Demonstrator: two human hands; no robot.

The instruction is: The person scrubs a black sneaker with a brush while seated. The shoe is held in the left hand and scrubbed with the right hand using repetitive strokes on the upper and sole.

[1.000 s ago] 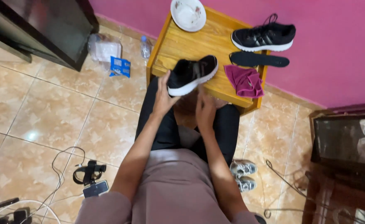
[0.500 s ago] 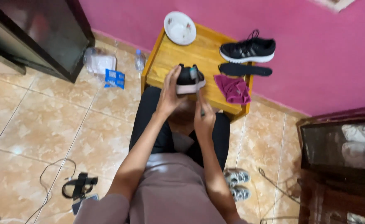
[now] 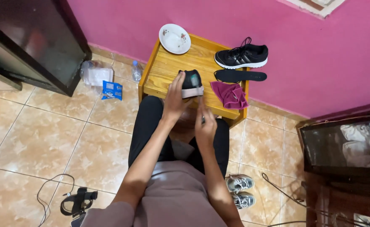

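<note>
Left hand (image 3: 174, 98) now grips the black shoe (image 3: 191, 83) turned heel-on above the counter (image 3: 164, 69), while right hand (image 3: 204, 126) pinches a thin tool, cleaning apparently under way.

head camera looks steeply down, near, over a wooden table (image 3: 168, 69).

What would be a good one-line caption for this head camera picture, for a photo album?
Seated at a small wooden table, a person's left hand holds up a black shoe while the right hand works near it.

Black shoe (image 3: 191, 83), white sole, tipped on end, above wooden table (image 3: 168, 67)
</note>
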